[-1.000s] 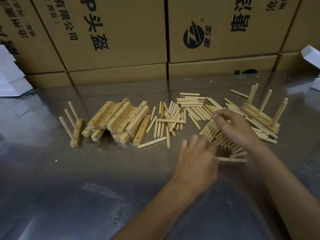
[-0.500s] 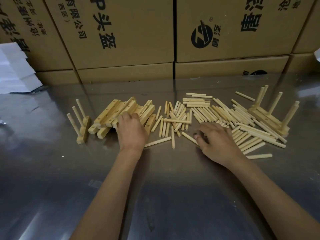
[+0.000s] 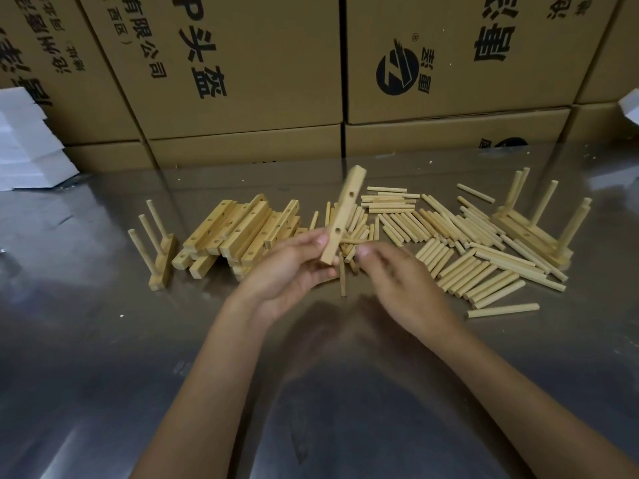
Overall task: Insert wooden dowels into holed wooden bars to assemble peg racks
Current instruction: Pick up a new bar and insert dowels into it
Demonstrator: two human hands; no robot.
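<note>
Cardboard boxes (image 3: 242, 63) wall off the back of the steel surface (image 3: 103, 340), with white packs (image 3: 27, 146) at the far left. Across the middle lie the bar pile (image 3: 238, 229) and, to its right, the spread of loose dowels (image 3: 449, 243); finished racks stand at both ends, one on the left (image 3: 159, 247) and a stack on the right (image 3: 543, 229). Half a second ago the left hand (image 3: 290, 271) was pressed down on the bar pile and the right hand (image 3: 397, 281) lay among the dowels; now the left has lifted one bar (image 3: 342, 219) clear of the pile and holds it by its lower end, tilted upward above the surface, two holes showing on the face toward the camera. The right has come in just beside the bar's lower end, blurred; its fingers look curled, but whether they pinch a dowel I cannot tell. This reads as the start of a new rack: bar in hand, first dowel not yet seated in a hole.
</note>
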